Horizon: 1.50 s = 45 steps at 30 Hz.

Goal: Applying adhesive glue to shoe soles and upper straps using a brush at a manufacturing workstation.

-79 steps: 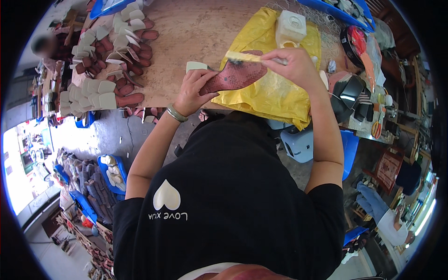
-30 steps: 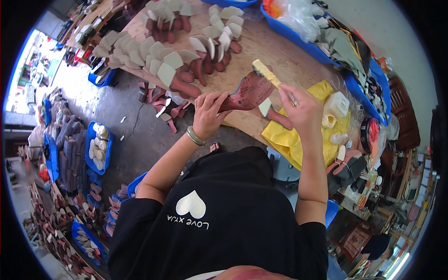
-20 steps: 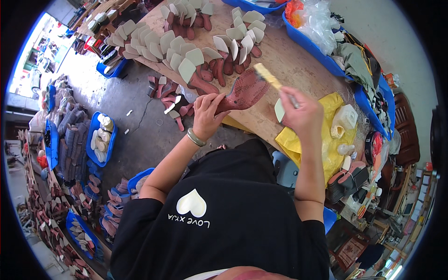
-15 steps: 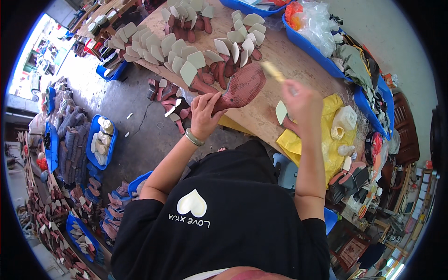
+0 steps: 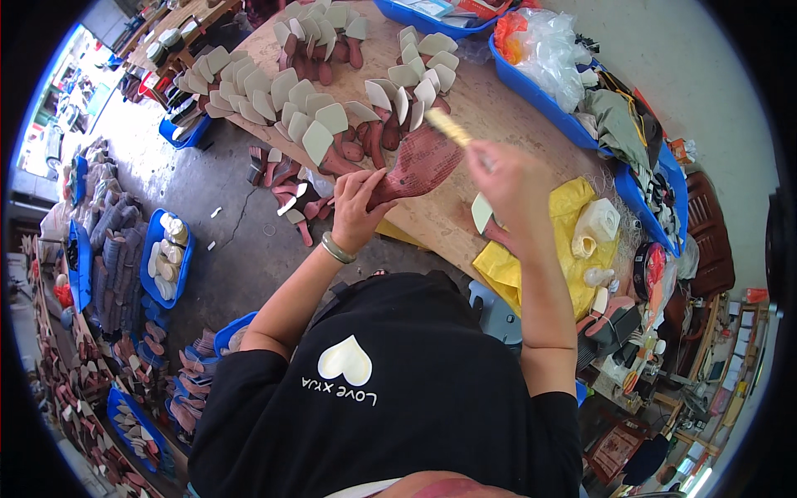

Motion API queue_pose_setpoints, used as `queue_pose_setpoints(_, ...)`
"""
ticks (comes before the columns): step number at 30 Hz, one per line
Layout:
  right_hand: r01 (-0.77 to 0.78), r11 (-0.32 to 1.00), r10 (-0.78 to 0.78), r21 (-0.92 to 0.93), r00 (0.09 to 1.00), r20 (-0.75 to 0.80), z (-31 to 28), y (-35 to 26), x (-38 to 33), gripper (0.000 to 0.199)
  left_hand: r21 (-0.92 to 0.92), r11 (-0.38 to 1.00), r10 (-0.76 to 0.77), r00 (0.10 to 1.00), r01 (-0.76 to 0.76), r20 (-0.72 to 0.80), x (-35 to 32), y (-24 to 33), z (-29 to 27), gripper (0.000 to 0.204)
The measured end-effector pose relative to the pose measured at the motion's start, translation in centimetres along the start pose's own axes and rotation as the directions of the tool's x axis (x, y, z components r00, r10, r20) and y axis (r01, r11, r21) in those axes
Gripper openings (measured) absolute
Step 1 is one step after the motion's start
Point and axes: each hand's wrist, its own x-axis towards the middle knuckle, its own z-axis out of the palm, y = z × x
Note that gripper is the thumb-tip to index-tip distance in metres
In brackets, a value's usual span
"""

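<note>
My left hand (image 5: pixel 357 212) is closed around the narrow end of a reddish-brown shoe sole (image 5: pixel 427 159) with a snakeskin-like pattern, held tilted above the table's near edge. My right hand (image 5: pixel 506 183) grips a brush (image 5: pixel 449 127) with a pale yellow head, which lies across the sole's wide far end; whether it touches is unclear. Just beyond the held sole stand many similar reddish soles with pale, off-white ends (image 5: pixel 317 141), grouped in rows. A single sole with a pale end (image 5: pixel 481 213) rests by my right forearm, partly hidden by it.
The wooden table (image 5: pixel 490 104) carries a yellow plastic sheet (image 5: pixel 540 257) with a whitish jug (image 5: pixel 596 222) at right. Blue bins with bags and cloth (image 5: pixel 564 108) line the far right. More blue bins (image 5: pixel 166 259) and stacked soles stand on the floor at left. Some soles (image 5: pixel 290 195) hang below the table edge.
My right hand has swung the brush leftward, from beside the sole's right edge to over its wide end. The whole view has shifted slightly; my left hand keeps its hold.
</note>
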Motion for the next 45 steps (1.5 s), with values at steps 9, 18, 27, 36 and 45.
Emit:
queue_pose_setpoints(9, -0.193, 0.973, 0.208, 0.126, 0.971, -0.121, -3.7, 5.2, -2.0, 0.010, -0.178, 0.982, -0.053, 0.998, 0.057, 0.029, 1.5, 1.5, 4.0, 0.062)
queue_pose_setpoints(18, -0.574, 0.691, 0.502, 0.440, 0.819, 0.279, -7.7, 6.2, -10.4, 0.015, -0.272, 0.934, -0.226, 0.972, 0.234, 0.060, 2.1, 3.4, 8.6, 0.065)
queue_pose_setpoints(27, -0.611, 0.788, 0.615, 0.075, 0.787, -0.057, -10.9, 14.7, -14.1, 0.019, -0.275, 0.935, -0.186, 0.970, 0.223, 0.156, 1.3, 5.3, 11.4, 0.064)
queue_pose_setpoints(36, -0.824, 0.295, 0.918, -0.483, 0.385, -0.096, -11.2, 33.3, -31.2, 0.029, -0.153, 0.987, 0.018, 0.908, 0.051, 0.418, 0.9, 12.5, 14.1, 0.060)
queue_pose_setpoints(45, -0.871, 0.239, 0.950, -0.430, 0.302, -0.083, -7.4, 40.0, -33.0, 0.023, -0.164, 0.985, 0.124, 0.862, -0.048, 0.492, 1.1, 17.5, 17.5, 0.059)
